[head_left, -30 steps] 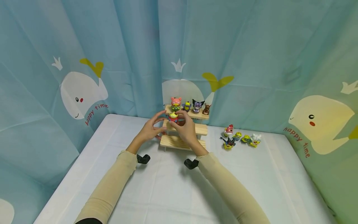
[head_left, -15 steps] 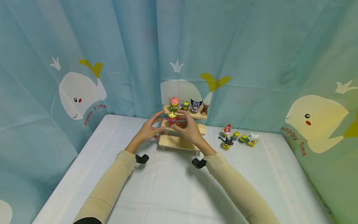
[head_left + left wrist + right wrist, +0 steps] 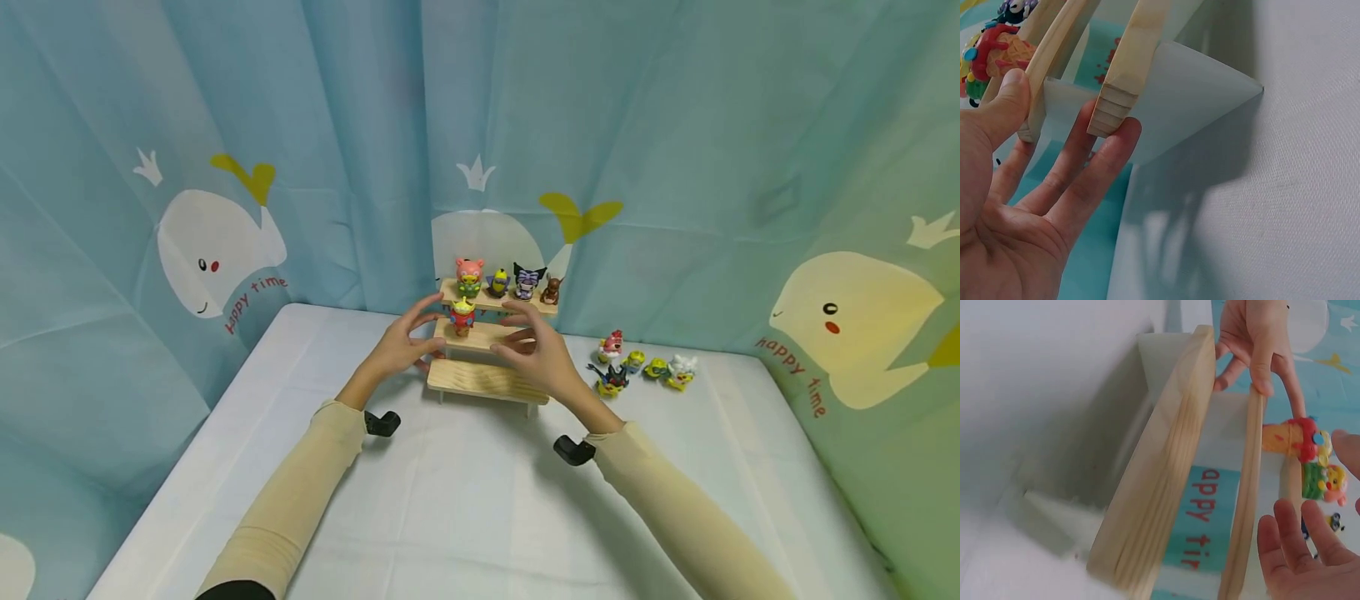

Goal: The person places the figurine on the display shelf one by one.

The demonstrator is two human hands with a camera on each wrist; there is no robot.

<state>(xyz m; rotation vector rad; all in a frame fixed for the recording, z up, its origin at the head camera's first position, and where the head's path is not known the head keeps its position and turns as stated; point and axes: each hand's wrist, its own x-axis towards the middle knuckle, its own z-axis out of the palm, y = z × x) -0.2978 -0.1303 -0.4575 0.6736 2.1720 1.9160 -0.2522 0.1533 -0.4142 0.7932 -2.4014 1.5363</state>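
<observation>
A wooden three-tier display stand [image 3: 487,381] is in front of the curtain. At the left end of its middle shelf stands a toy figure [image 3: 462,318] with a yellow-green head, red body and waffle-cone base [image 3: 1280,439]. My left hand [image 3: 397,346] holds the stand's left side. In the left wrist view its thumb [image 3: 1013,87] lies against the middle board, with fingertips at the board ends. My right hand [image 3: 540,354] hovers over the right part of the middle shelf. Its fingers are spread, apart from the figure and holding nothing.
On the top shelf are a pink figure [image 3: 469,279], a yellow-and-purple one [image 3: 497,283], a black-eared one [image 3: 528,282] and a brown one [image 3: 551,290]. Several more figures [image 3: 612,379] cluster on the white table [image 3: 465,500] to the right. A blue-green curtain [image 3: 360,167] hangs behind.
My right hand has let go of the red-bodied figure and moved right, its fingers spreading. The figure now stands on the middle shelf. My left hand stays at the stand's left side.
</observation>
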